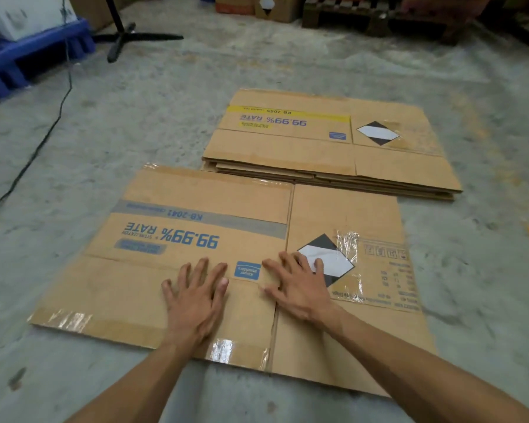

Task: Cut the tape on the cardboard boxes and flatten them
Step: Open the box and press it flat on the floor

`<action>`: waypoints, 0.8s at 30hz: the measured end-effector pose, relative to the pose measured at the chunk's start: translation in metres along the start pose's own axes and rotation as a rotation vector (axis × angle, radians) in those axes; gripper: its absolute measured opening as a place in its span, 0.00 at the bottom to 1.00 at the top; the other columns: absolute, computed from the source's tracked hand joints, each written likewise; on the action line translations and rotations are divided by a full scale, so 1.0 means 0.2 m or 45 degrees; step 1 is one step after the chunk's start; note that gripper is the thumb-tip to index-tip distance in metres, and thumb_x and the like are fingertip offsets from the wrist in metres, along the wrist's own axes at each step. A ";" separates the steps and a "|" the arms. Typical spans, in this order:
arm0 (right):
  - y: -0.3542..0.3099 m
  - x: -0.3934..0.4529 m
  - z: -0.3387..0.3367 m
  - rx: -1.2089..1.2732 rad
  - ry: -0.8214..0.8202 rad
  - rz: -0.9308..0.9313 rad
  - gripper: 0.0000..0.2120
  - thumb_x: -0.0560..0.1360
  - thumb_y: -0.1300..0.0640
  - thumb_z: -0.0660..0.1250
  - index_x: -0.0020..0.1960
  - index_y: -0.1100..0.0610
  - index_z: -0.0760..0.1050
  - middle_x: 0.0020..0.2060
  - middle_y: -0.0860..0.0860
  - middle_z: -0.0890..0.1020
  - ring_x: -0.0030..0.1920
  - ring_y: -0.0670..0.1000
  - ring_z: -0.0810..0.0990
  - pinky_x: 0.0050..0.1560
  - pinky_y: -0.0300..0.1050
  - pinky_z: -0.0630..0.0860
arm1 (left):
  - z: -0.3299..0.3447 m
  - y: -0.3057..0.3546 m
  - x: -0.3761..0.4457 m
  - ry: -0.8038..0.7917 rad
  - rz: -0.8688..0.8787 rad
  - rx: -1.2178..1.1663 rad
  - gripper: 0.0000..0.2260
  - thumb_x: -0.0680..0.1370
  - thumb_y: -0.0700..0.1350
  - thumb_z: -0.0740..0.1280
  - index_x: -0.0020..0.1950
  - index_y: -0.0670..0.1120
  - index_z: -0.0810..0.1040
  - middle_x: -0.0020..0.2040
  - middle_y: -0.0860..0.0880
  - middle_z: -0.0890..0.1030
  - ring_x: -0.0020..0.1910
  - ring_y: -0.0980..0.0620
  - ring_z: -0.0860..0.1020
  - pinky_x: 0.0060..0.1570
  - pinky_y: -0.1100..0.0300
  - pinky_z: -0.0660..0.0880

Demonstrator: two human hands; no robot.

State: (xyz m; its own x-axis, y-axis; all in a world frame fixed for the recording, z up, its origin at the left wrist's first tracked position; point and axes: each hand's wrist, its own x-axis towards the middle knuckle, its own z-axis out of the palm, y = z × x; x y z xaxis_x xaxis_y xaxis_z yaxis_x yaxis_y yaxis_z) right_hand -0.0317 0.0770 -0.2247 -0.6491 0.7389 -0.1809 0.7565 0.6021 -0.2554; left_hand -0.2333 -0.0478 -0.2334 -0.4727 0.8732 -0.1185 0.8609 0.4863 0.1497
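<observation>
- Now your left hand (193,296) lies flat, fingers spread, on the near flattened box (196,270) on the floor (74,148).
- Your right hand (297,285) presses just beside it, palm down, fingers apart, holding nothing.
- Far right, a stack of flattened boxes (333,148) lies near.
</observation>
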 end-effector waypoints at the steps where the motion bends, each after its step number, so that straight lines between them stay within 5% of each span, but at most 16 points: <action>1: 0.02 0.04 -0.04 0.034 0.042 -0.003 0.30 0.77 0.29 0.43 0.75 0.39 0.55 0.73 0.47 0.63 0.74 0.55 0.60 0.69 0.60 0.54 | -0.02 0.02 0.03 0.026 0.000 0.007 0.27 0.78 0.66 0.37 0.72 0.66 0.62 0.75 0.56 0.64 0.73 0.48 0.61 0.65 0.40 0.58; 4: 0.16 0.12 -0.10 0.054 0.234 0.158 0.29 0.78 0.31 0.44 0.77 0.39 0.54 0.75 0.47 0.62 0.72 0.54 0.61 0.69 0.59 0.58 | -0.08 0.10 0.14 0.080 0.102 0.003 0.29 0.77 0.68 0.35 0.65 0.62 0.68 0.66 0.51 0.70 0.66 0.47 0.67 0.59 0.43 0.63; 7: 0.31 0.05 -0.02 -0.086 0.227 0.216 0.30 0.79 0.31 0.40 0.79 0.39 0.48 0.79 0.47 0.53 0.78 0.52 0.50 0.73 0.54 0.51 | -0.03 0.15 0.20 -0.047 0.153 -0.076 0.32 0.75 0.69 0.31 0.77 0.66 0.54 0.81 0.51 0.52 0.79 0.47 0.51 0.72 0.41 0.53; 9: 0.36 0.03 0.01 -0.081 0.220 0.200 0.30 0.79 0.31 0.40 0.79 0.39 0.47 0.80 0.47 0.51 0.78 0.51 0.47 0.74 0.52 0.48 | 0.03 0.15 0.21 -0.040 0.131 -0.052 0.32 0.74 0.69 0.28 0.78 0.68 0.47 0.81 0.54 0.46 0.80 0.49 0.44 0.75 0.42 0.47; 16: 0.36 0.06 0.04 -0.031 0.250 0.220 0.30 0.78 0.31 0.45 0.78 0.39 0.51 0.79 0.46 0.53 0.79 0.50 0.48 0.75 0.53 0.47 | 0.05 0.16 0.20 0.005 0.094 -0.006 0.29 0.76 0.69 0.32 0.77 0.68 0.45 0.81 0.57 0.44 0.80 0.50 0.42 0.74 0.44 0.44; 20: 0.40 0.02 -0.04 0.207 0.238 0.169 0.30 0.76 0.35 0.58 0.75 0.42 0.62 0.77 0.46 0.59 0.77 0.51 0.54 0.73 0.49 0.49 | 0.02 0.14 0.21 -0.138 0.092 -0.101 0.36 0.69 0.73 0.26 0.77 0.70 0.43 0.81 0.56 0.40 0.79 0.51 0.38 0.75 0.43 0.41; 24: 0.44 -0.17 -0.07 0.203 0.484 0.506 0.31 0.71 0.34 0.65 0.71 0.44 0.68 0.75 0.51 0.63 0.73 0.55 0.61 0.68 0.53 0.59 | -0.03 0.18 0.10 -0.017 -0.415 -0.330 0.26 0.80 0.67 0.45 0.78 0.64 0.56 0.81 0.47 0.49 0.78 0.43 0.48 0.73 0.37 0.49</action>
State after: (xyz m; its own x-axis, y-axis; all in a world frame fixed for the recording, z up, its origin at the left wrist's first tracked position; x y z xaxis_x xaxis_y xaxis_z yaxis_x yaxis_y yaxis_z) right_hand 0.0581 0.1083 -0.2269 -0.2209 0.9738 0.0543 0.8961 0.2246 -0.3827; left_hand -0.2127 -0.0121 -0.2242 -0.7086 0.6726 -0.2132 0.5899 0.7305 0.3441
